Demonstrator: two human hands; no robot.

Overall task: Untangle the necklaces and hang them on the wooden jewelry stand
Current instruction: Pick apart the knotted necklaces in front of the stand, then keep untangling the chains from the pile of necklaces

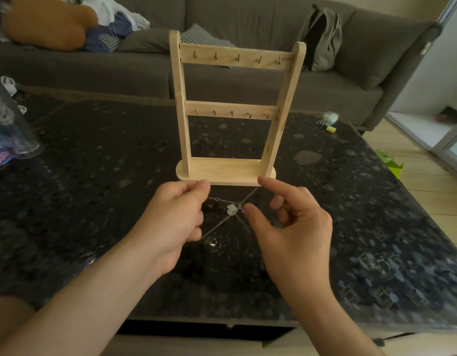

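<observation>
Necklaces (231, 210) hang between stand (226, 169) at 12 o'clock and table (93, 201) edge at 6, longest strand running 1–7. Left hand (171, 222) pinches them; right hand's (296, 229) hold unclear.
</observation>
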